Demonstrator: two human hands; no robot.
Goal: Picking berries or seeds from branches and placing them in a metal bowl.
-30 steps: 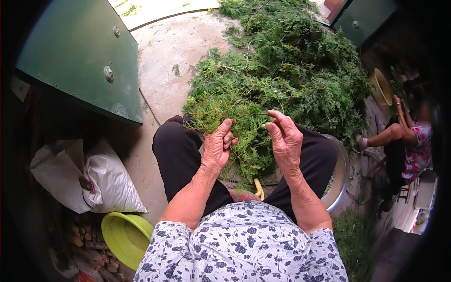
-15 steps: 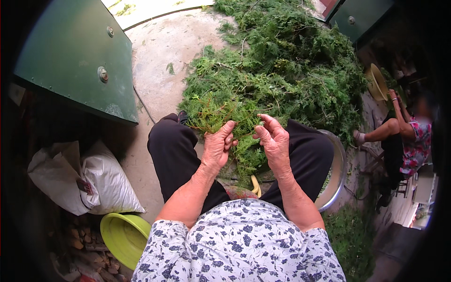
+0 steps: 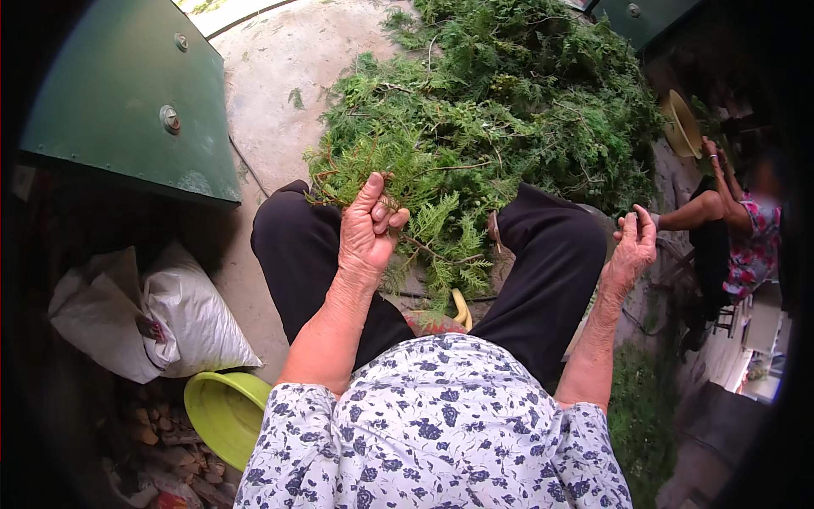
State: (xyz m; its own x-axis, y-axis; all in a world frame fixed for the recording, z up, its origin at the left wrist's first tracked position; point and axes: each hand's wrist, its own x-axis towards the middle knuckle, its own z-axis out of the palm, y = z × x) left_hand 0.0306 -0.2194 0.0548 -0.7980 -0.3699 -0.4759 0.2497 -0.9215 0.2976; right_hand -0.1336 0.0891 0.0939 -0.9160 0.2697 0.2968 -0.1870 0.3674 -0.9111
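Note:
My left hand (image 3: pixel 370 222) is closed around the stem of a leafy evergreen sprig (image 3: pixel 369 165), which fans out beyond my fingers, over my left knee. Out past my right knee is my right hand (image 3: pixel 632 246), its thumb and fingers pinched together. Whatever it may hold at the fingertips is too small to make out. A large heap of cut evergreen branches (image 3: pixel 500 110) covers the ground in front of me. Between my legs, a loose green branch (image 3: pixel 437 242) lies above a curved yellow object (image 3: pixel 461 310), whose kind I cannot tell.
To the left stand a green metal cabinet (image 3: pixel 127 110), white woven sacks (image 3: pixel 191 318) and a lime-green basin (image 3: pixel 225 416) near broken wood pieces (image 3: pixel 170 450). At the right sits another person (image 3: pixel 750 237) beside a yellowish basin (image 3: pixel 681 125). More greenery (image 3: pixel 636 416) lies right of me.
My right hand has swung away from the sprig, out to the right past my knee. My left hand has moved up and left, still gripping the sprig.

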